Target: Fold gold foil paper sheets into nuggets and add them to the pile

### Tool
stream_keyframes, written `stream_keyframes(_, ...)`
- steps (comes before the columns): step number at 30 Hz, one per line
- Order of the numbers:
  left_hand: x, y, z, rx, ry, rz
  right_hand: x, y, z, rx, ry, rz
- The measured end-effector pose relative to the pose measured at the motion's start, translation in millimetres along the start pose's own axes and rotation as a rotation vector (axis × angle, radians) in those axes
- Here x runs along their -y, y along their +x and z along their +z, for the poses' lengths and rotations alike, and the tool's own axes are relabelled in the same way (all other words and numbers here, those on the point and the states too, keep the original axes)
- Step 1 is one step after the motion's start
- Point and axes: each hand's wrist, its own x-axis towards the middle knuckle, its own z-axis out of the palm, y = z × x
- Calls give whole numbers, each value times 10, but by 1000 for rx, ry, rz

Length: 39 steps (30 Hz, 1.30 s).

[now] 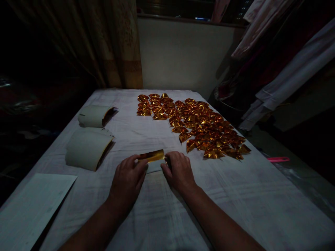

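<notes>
Between my hands, near the middle of the table, is a sheet of gold foil paper [153,156], partly folded over, with its pale back showing along the near side. My left hand [128,176] pinches its left end, thumb on the near side. At the other end my right hand [179,170] grips the paper's edge between thumb and curled fingers. Beyond my hands, to the right, lie many folded gold foil pieces [193,120], shiny and pointed at the ends, set close together in rows.
Two curled stacks of pale-backed paper [87,148] lie at the left. A flat white sheet or pad [36,205] is at the front left edge. White checked cloth [222,209] covers the table. A curtain [117,45] and hanging clothes [293,76] flank the far wall [183,55].
</notes>
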Motion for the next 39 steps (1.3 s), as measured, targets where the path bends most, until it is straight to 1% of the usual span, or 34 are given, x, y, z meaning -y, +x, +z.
stream_keyframes(2, -67, -6, -32, 20, 12, 134, -4, -11, 21, -23, 14, -3)
stream_keyframes(3, -101, -16, -44, 51, 0, 185, -6, -16, 30, -29, 14, -3)
stream_keyframes(5, -157, -49, -49, 121, -36, 241, -7, -20, 42, -31, 7, 1)
stream_keyframes(9, -177, -122, 8, 204, -58, 237, -8, -22, 44, -19, 8, -2)
stream_keyframes(13, -127, -163, 56, 229, -19, 228, -14, -28, 33, -14, 31, -5)
stream_keyframes(18, -52, -205, 36, 232, 53, 260, -51, -36, 26, -28, 48, 0)
stream_keyframes(20, -32, -215, 23, 229, 73, 270, -51, -44, 17, -66, 52, -40)
stream_keyframes(22, -25, -213, 14, 219, 88, 284, -21, -63, 3, -79, 59, -143)
stream_keyframes(23, -26, -208, 12, 211, 94, 287, 6, -79, -5, -52, 60, -211)
stream_keyframes(24, -28, -201, 10, 206, 99, 294, 39, -99, -13, 1, 59, -278)
stream_keyframes(26, -34, -186, 9, 201, 107, 306, 107, -144, -31, 160, 44, -365)
stream_keyframes(28, -35, -177, 10, 207, 115, 312, 151, -187, -61, 299, 20, -363)
stream_keyframes(30, -25, -185, 7, 216, 117, 307, 147, -218, -106, 385, -3, -328)
stream_keyframes(32, 0, -212, -8, 235, 112, 284, 98, -236, -162, 429, -25, -300)
stream_keyframes(34, 39, -255, -37, 257, 99, 252, 24, -250, -217, 440, -51, -268)
stream_keyframes(39, 138, -353, -128, 276, 75, 205, -93, -286, -278, 386, -104, -215)
